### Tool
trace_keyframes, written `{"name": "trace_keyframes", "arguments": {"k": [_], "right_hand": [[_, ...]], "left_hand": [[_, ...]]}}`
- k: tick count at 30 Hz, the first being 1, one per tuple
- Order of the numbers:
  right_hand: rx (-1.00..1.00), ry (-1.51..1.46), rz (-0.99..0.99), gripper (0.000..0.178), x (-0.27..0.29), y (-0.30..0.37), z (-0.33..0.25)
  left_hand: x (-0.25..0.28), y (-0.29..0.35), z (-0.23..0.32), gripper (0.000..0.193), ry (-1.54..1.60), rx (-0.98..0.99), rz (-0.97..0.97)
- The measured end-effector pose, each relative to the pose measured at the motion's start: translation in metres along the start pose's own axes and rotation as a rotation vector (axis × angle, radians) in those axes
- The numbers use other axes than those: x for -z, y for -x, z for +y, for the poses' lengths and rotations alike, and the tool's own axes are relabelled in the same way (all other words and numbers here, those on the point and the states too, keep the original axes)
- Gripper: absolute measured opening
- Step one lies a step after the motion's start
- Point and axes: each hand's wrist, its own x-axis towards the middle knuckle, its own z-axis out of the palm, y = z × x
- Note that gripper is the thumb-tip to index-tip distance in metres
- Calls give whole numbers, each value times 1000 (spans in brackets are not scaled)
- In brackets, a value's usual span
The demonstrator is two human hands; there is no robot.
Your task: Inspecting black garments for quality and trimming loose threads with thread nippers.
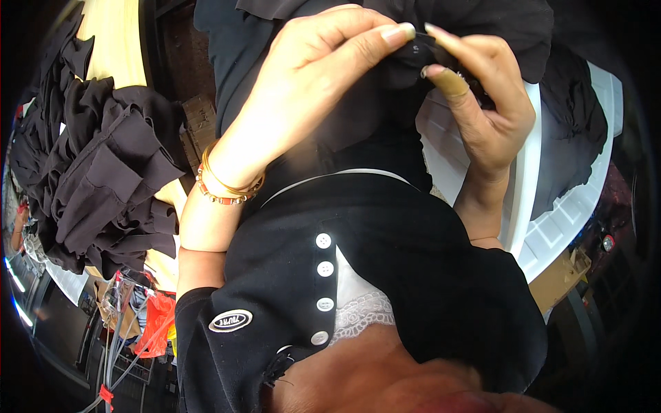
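My left hand [323, 76], with a gold bangle and a beaded bracelet at the wrist, pinches the edge of a piece of black cloth [406, 62] between thumb and fingers. Facing it, my right hand [492, 89] is curled round the same cloth, its index fingertip almost meeting my left thumb. Tan tape [449, 81] wraps the right thumb. Tiny pale marks show on the dark piece between the fingertips. Something dark with shiny specks lies inside the right fingers, too hidden to name. More black cloth drapes over my lap below both hands.
On the left a pale wooden table [117, 41] carries a heap of dark garments [110, 172]. A white plastic tub [551, 237] with dark cloth [568, 131] in it stands close by my right arm. At the lower left hang a red plastic bag [157, 323] and cables.
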Motion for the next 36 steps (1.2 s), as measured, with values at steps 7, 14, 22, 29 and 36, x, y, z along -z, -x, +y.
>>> {"name": "trace_keyframes", "arguments": {"k": [7, 14, 22, 29, 36], "right_hand": [[-110, -62, 66, 20, 14, 4, 4], [-235, -1, 202, 21, 19, 3, 2], [1, 102, -16, 36, 9, -5, -11], [83, 185, -15, 32, 5, -5, -2], [39, 128, -92, 35, 8, -8, -8]], "left_hand": [[-8, -38, 14, 23, -123, -861, -231], [15, -14, 4, 23, 15, -21, -93], [9, -5, 13, 24, 73, 73, -4], [1, -4, 19, 22, 7, -35, -94], [3, -5, 12, 22, -13, -34, -114]]}}
